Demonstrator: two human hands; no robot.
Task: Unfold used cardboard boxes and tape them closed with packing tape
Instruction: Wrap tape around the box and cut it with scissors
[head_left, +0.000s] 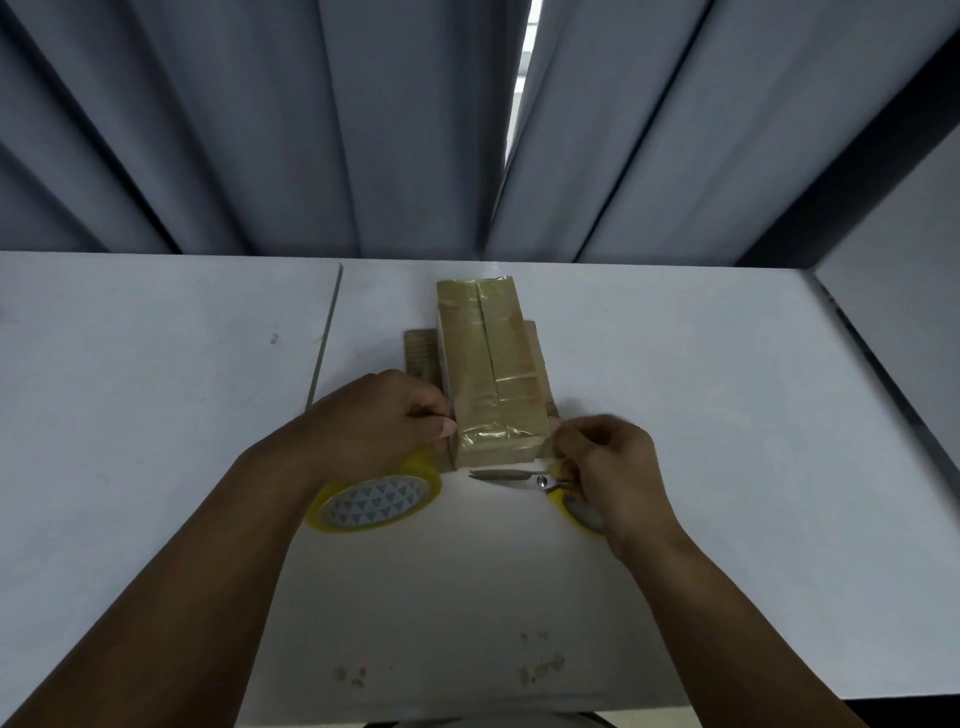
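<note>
Left hand (395, 415) at the near left corner of the cardboard box (493, 374), fingers curled, thumb tip pressed flat against the box's left edge, gripping it there. Right hand (608, 467) at the near right corner, motion-blurred, fingers bent and fingertips drawn together just beside the cardboard; cannot tell whether pinching the box, a strip of tape, or nothing.

Box in the centre of the frame, on the white counter (727, 415), long and narrow, running lengthwise from the hands toward the top of the frame. Brown cardboard, top face wrapped in glossy, yellowish clear tape that catches the light. Straight seam down the middle of the top from far end to near end. Crosswise tape edge on the right half, closer to the near end. Wrinkled, shiny film over the near end, plain cardboard face showing below it. Flat cardboard pieces (422, 353) sticking out at the box's left and right sides, corrugated ribs visible on the left one.

Yellow tape roll (379, 499) lying flat lower left of the box, partly hidden by the left wrist, white core printed with small triangles. Scissors (511, 476) just below the box's near end, closed blades pointing left, yellow handles under the right hand. Grey pleated curtain (260, 130) filling the upper frame.
</note>
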